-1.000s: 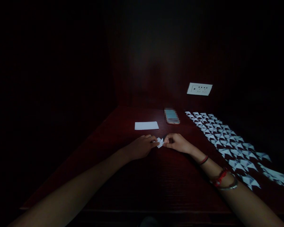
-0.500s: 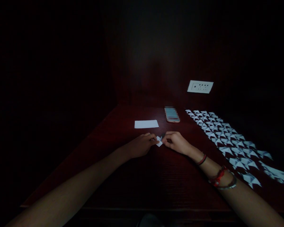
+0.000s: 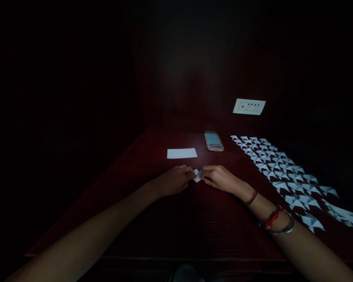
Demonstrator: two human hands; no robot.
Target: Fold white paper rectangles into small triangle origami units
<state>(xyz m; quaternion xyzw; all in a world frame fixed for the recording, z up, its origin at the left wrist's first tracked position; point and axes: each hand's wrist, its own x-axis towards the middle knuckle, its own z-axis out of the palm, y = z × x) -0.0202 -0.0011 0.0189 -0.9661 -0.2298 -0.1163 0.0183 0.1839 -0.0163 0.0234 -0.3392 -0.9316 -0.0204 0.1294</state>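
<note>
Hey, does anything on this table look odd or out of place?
One thing, mildly: at the near right, a white paper cluster seems bunched into long slivers, unlike the more distinct folded pieces in rows beside it. I see nothing spilled.

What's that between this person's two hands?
In the head view, a small folded white paper lies between the left hand and the right hand, touching both.
</note>
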